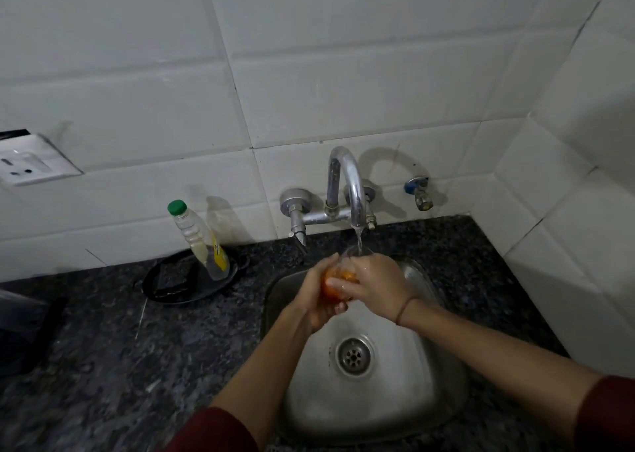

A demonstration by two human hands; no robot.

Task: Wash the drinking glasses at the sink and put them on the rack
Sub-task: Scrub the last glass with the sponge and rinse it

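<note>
Dark speckled granite countertop (103,365) surrounds a small steel sink (405,407) with its drain (354,355). Above the basin both hands clamp one orange-printed drinking glass (338,275) — the left hand (318,302) cups its side, and the right hand (376,283) wraps fingers across its front. Water from the chrome tap (350,183) falls onto its rim. Farther left, a green-capped bottle (202,245) stands tilted on a black tray (171,281) before white tiles (309,73).
</note>
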